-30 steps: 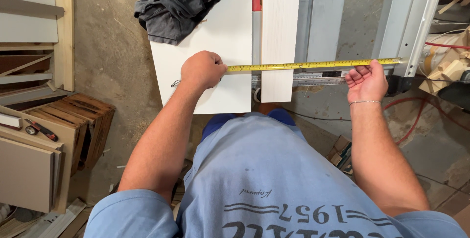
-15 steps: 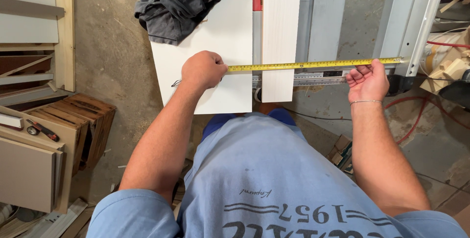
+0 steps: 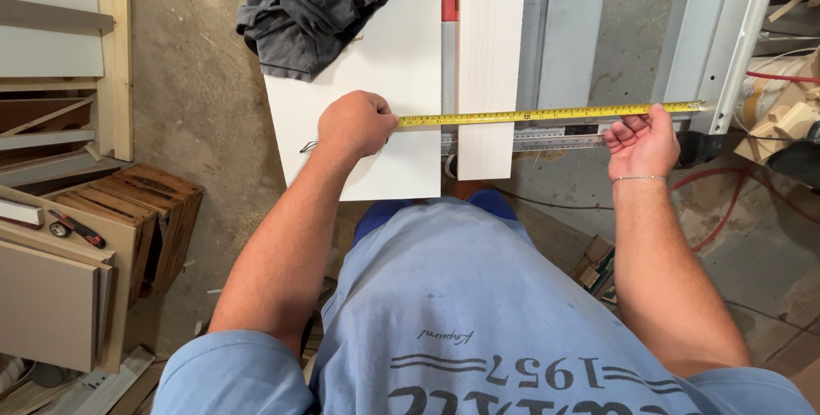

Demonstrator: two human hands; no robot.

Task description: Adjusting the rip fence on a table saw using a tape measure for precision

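Note:
A yellow tape measure blade [image 3: 547,113] stretches level across a white board [image 3: 376,82], a narrow white strip [image 3: 489,56] and the grey metal saw table [image 3: 589,31]. My left hand [image 3: 354,123] is fisted around the tape's case on the white board; the case itself is hidden in the fist. My right hand [image 3: 642,140] pinches the blade near its far end, whose hook [image 3: 696,107] sits against the grey aluminium fence rail [image 3: 726,31].
A dark grey crumpled garment [image 3: 312,5] lies on the far part of the white board. Wooden crates [image 3: 145,210] and stacked panels [image 3: 51,295] stand at the left on the dusty concrete floor. Red hoses [image 3: 735,210] and wood offcuts [image 3: 786,120] lie at the right.

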